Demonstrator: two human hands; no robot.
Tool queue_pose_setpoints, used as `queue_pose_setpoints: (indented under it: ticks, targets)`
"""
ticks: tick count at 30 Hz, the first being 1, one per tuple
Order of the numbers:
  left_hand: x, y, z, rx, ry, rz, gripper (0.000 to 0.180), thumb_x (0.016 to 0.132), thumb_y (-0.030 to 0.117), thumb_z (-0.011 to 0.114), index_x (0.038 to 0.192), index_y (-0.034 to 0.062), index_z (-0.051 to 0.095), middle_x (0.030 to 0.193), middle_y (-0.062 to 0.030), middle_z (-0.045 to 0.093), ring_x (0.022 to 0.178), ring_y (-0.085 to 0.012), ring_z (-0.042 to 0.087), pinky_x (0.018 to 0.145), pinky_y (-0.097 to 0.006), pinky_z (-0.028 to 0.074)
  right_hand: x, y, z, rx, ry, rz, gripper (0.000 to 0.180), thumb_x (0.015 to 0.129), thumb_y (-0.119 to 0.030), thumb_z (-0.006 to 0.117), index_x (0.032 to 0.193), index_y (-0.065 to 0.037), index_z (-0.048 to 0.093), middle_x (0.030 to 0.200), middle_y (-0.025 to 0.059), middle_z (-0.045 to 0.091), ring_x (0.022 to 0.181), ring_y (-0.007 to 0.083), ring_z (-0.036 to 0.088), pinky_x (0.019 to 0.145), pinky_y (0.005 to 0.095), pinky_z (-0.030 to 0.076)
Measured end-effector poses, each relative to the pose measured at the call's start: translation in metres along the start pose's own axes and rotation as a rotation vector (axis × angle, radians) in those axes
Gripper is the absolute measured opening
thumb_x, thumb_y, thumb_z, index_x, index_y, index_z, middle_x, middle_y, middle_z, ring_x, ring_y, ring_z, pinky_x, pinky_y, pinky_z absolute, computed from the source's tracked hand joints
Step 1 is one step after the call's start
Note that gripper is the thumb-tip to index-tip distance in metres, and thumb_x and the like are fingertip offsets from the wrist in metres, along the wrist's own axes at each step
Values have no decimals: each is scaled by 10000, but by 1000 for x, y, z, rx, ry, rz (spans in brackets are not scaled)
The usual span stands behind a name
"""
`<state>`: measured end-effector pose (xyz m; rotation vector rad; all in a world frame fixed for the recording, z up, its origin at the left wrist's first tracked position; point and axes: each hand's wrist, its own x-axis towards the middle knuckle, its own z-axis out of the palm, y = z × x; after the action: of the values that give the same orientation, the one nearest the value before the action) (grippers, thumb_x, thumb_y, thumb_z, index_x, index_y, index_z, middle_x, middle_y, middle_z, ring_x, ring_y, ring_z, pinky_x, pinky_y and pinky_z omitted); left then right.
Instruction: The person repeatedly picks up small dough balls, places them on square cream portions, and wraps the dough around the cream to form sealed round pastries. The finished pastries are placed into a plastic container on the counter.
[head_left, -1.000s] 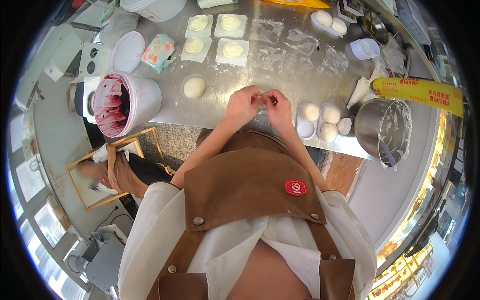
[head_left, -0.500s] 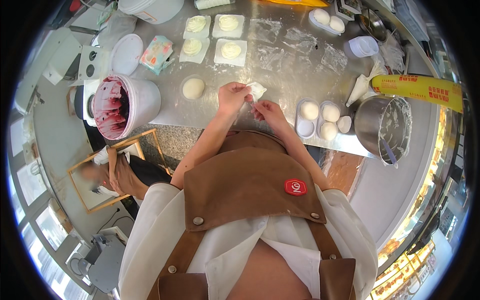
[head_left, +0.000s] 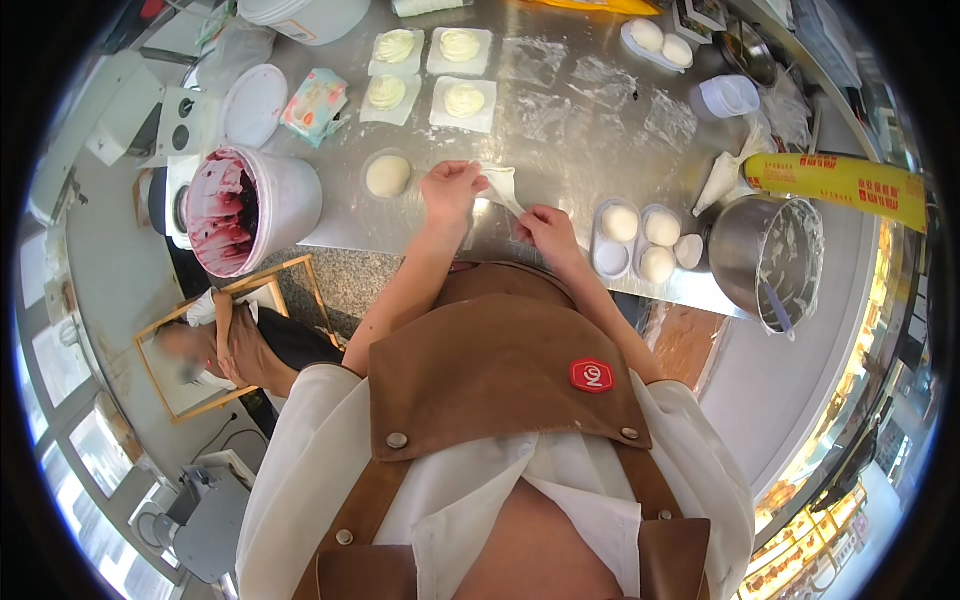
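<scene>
A thin, soft white dough skin (head_left: 499,187) is stretched between my two hands above the steel table (head_left: 600,165). My left hand (head_left: 453,188) pinches its left edge. The fingers of my right hand (head_left: 549,232) are closed on the lower corner, which is drawn out into a narrow point. Left of my left hand sits a smooth white dough ball (head_left: 387,176) on a round base. Further back lie several square white skins topped with cream swirls (head_left: 463,100). To the right of my right hand, white balls (head_left: 657,264) rest in small plastic cups, one of them vacant.
A white bucket (head_left: 295,195) smeared inside with dark red filling stands left. On the right are a steel bowl (head_left: 740,245) with a spatula, a piping bag (head_left: 722,182) and a yellow roll (head_left: 840,185). A wipes pack (head_left: 315,105) lies back left. Another person (head_left: 255,345) is at left.
The dough skin was bunched up between the fingers; now it is spread and pulled out. My left hand has moved slightly left, and my right hand slightly right and down.
</scene>
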<state>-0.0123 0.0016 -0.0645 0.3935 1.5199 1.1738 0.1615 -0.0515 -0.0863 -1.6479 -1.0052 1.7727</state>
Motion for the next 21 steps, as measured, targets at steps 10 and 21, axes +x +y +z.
queue_pose_setpoints:
  ticks: [10, 21]
  targets:
    - [-32, 11, 12, 672, -297, 382, 47, 833, 28, 673, 857, 19, 634, 711, -108, 677, 590, -144, 626, 570, -286, 498, 14, -30, 21, 45, 46, -123, 199, 930, -113, 544, 805, 3, 646, 705, 44, 632, 605, 94, 509, 558, 244, 399]
    - [-21, 8, 6, 887, -514, 634, 102, 804, 50, 705, 832, 9, 616, 738, -127, 657, 650, -199, 649, 615, -312, 511, 12, -23, 12, 57, 37, -15, 193, 907, -45, 450, 823, 0, 618, 725, 43, 601, 632, 106, 495, 564, 258, 394]
